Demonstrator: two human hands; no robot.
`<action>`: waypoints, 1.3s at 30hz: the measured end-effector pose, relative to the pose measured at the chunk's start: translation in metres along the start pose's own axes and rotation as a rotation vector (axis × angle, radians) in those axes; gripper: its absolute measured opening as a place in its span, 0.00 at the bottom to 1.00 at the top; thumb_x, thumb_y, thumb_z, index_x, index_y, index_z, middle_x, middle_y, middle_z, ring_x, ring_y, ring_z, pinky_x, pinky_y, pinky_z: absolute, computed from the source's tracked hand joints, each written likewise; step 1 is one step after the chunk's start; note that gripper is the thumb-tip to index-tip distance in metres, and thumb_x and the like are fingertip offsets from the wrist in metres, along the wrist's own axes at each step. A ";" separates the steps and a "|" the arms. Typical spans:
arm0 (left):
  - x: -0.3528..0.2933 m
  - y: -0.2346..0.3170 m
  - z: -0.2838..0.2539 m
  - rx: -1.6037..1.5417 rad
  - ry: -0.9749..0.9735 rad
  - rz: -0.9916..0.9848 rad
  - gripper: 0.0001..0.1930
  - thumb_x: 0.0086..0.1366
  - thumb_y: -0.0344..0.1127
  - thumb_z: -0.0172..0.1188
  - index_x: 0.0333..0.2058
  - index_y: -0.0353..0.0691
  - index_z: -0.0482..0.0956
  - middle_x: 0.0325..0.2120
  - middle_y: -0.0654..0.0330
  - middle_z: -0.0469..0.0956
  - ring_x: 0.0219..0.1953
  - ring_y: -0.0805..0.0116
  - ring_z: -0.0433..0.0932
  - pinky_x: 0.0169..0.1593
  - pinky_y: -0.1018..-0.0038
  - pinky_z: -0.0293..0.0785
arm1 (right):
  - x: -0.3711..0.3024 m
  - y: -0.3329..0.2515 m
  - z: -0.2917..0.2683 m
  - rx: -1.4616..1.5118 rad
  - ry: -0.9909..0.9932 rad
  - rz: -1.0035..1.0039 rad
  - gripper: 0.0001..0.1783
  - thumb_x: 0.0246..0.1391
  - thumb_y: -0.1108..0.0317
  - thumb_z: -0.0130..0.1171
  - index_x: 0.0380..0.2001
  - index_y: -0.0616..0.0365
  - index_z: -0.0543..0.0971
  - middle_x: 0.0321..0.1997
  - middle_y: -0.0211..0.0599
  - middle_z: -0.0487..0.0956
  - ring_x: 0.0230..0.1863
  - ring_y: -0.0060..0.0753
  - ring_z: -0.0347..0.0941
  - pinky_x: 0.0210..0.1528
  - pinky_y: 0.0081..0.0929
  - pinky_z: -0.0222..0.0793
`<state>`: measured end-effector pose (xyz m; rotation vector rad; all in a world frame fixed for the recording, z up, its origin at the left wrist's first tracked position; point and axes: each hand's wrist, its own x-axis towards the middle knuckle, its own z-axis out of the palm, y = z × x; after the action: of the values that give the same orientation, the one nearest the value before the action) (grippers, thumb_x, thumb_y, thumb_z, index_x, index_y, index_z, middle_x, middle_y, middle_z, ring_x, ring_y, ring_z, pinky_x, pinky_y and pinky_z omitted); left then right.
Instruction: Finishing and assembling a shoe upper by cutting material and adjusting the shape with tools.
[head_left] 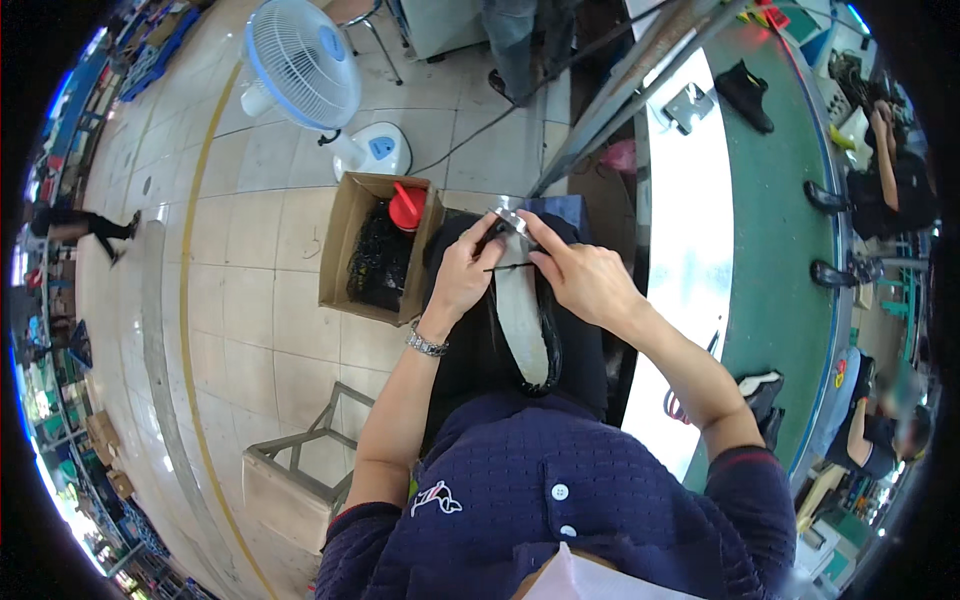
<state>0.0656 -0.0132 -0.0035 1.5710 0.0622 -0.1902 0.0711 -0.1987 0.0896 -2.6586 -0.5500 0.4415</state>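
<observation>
Black shoe (522,325): lies over the person's lap with its pale bottom facing up; its far end is between the fingers of both hands, and its near end points at the navy shirt (500,455).
Left hand (462,277): bent fingers grip the far end from the left side, with the thumb by a thin black strip (512,267) across the pale bottom.
Right hand (590,282): grips from the right side, pointing finger stretched to the far end, thumb at the shoe's right edge.
Silver metal piece (514,222): at the far end, touching fingertips; too small to tell what it is.
Watch (426,342): silver, on the left wrist.
Cardboard box (418,275): just left of the legs, with shiny black stuff (375,275) and a red thing (405,207) inside.
Fan (300,65): white and blue, past the box.
Black boot (745,95): on the green table (775,290), right, well apart from the hands.
</observation>
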 end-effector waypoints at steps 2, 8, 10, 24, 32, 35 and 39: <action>-0.005 0.002 0.001 -0.027 -0.005 -0.003 0.23 0.65 0.37 0.56 0.55 0.32 0.70 0.34 0.58 0.77 0.33 0.74 0.73 0.39 0.78 0.69 | -0.012 0.007 -0.006 0.141 0.089 -0.034 0.28 0.61 0.62 0.50 0.64 0.47 0.60 0.25 0.53 0.78 0.28 0.58 0.76 0.31 0.44 0.72; 0.001 0.012 0.007 0.159 0.089 0.140 0.19 0.65 0.42 0.57 0.50 0.38 0.76 0.35 0.52 0.79 0.33 0.63 0.75 0.42 0.73 0.70 | -0.066 0.081 0.029 0.298 0.343 0.543 0.32 0.63 0.59 0.49 0.68 0.46 0.53 0.30 0.51 0.81 0.30 0.52 0.80 0.33 0.39 0.73; 0.003 0.013 0.008 0.180 0.085 0.164 0.18 0.65 0.41 0.57 0.50 0.38 0.76 0.35 0.52 0.79 0.34 0.64 0.75 0.42 0.74 0.70 | -0.086 0.134 0.051 0.134 0.357 0.676 0.34 0.63 0.58 0.50 0.69 0.47 0.51 0.29 0.53 0.81 0.29 0.53 0.79 0.32 0.41 0.73; 0.013 0.020 0.012 -0.005 -0.033 0.000 0.16 0.70 0.33 0.53 0.54 0.34 0.74 0.46 0.62 0.76 0.44 0.77 0.72 0.50 0.82 0.66 | -0.236 0.177 0.095 0.154 0.817 0.978 0.19 0.50 0.73 0.61 0.47 0.63 0.73 0.44 0.50 0.75 0.45 0.49 0.73 0.50 0.39 0.68; 0.015 0.043 0.001 0.021 -0.092 0.043 0.17 0.68 0.31 0.53 0.54 0.33 0.72 0.49 0.60 0.76 0.48 0.75 0.73 0.54 0.78 0.67 | -0.285 0.188 0.142 0.256 0.840 1.066 0.24 0.48 0.61 0.65 0.44 0.66 0.75 0.41 0.53 0.77 0.43 0.50 0.74 0.48 0.40 0.68; 0.011 0.024 0.003 0.028 -0.075 0.011 0.17 0.68 0.32 0.54 0.54 0.35 0.73 0.47 0.61 0.77 0.47 0.76 0.73 0.51 0.77 0.69 | -0.310 0.172 0.136 0.191 0.717 1.074 0.30 0.46 0.65 0.66 0.53 0.68 0.72 0.47 0.52 0.77 0.45 0.46 0.76 0.51 0.36 0.69; -0.006 0.006 0.007 0.088 -0.018 0.070 0.18 0.66 0.35 0.58 0.52 0.35 0.75 0.41 0.58 0.79 0.40 0.74 0.74 0.46 0.78 0.70 | -0.348 0.167 0.156 0.235 0.614 1.192 0.23 0.45 0.66 0.67 0.42 0.65 0.74 0.24 0.37 0.78 0.26 0.35 0.76 0.32 0.33 0.71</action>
<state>0.0600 -0.0193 0.0035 1.6561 -0.0150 -0.1534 -0.2396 -0.4429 -0.0410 -2.3988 1.2219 -0.0505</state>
